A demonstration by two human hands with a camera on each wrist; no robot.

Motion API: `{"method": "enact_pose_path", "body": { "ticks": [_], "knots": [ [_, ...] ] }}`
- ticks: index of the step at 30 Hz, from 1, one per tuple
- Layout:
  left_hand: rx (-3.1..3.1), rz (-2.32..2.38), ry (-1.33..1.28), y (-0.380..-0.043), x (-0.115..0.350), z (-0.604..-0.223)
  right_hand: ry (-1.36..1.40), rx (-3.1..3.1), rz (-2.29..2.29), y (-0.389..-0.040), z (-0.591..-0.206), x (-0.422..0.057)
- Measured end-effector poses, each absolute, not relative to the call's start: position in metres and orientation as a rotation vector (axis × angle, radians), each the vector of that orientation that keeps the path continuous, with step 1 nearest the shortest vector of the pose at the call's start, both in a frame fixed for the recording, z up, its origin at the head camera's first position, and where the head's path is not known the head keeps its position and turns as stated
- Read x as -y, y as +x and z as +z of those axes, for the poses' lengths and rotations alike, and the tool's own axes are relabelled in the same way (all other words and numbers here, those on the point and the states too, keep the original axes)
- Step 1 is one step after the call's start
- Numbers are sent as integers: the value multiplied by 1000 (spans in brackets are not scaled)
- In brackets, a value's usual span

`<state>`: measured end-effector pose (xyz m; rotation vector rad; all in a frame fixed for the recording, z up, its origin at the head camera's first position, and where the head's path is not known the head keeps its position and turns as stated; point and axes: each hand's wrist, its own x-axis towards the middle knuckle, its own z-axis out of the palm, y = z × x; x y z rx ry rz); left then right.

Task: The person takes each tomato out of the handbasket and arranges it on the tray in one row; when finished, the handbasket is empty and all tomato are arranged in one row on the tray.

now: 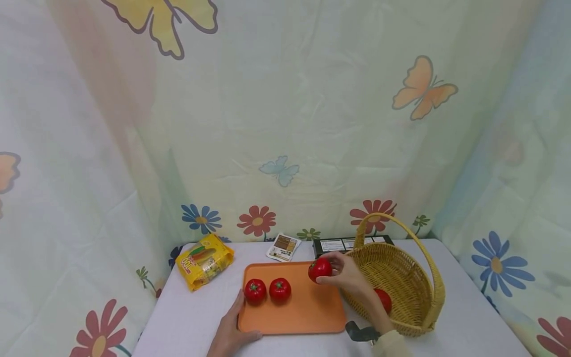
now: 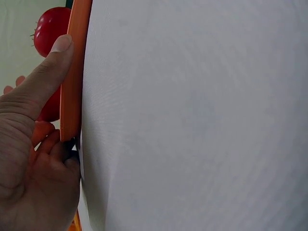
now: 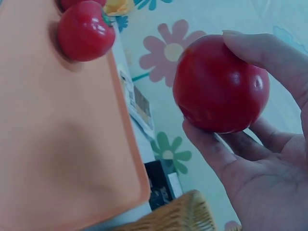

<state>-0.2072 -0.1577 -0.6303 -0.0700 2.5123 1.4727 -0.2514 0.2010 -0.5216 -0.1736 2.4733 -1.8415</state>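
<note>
My right hand (image 1: 345,272) holds a red tomato (image 3: 220,84) between thumb and fingers, raised over the right part of an orange tray (image 1: 308,312). In the right wrist view the tomato shows whole, with a dark shadow on the tray to its left. Two more tomatoes sit side by side in the tray's left half, the left one (image 1: 255,291) close to the rim and the other (image 1: 280,290) just right of it. At the near left corner, my left hand (image 1: 232,325) grips the tray, its thumb (image 2: 50,72) along the front side and its fingers at the left side.
A wicker basket (image 1: 401,267) with a tall handle stands right of the tray, a tomato (image 1: 383,300) inside, partly behind my right forearm. A yellow packet (image 1: 205,260) lies back left. Behind the tray are a small white-and-brown sachet (image 1: 284,247) and a black box (image 1: 332,245), before a curtain.
</note>
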Motion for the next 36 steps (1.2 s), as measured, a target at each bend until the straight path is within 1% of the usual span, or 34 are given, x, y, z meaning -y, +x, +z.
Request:
{"method": "enact_pose_path", "body": {
  "ticks": [6,18,32,36],
  "knots": [
    [-2506,1476,-64,-208,159,-631,-220,-2449,-1871,-252,-528,-191],
    [-2511,1473,-39,-204,157,-624,-216,-2471,-1779,-250,-546,-174],
    [-2514,1454,-79,-204,155,-624,-201,-2524,-1753,-245,-562,-161],
    [-2514,1468,-45,-204,156,-623,-207,-2528,-1750,-245,-566,-158]
  ]
}}
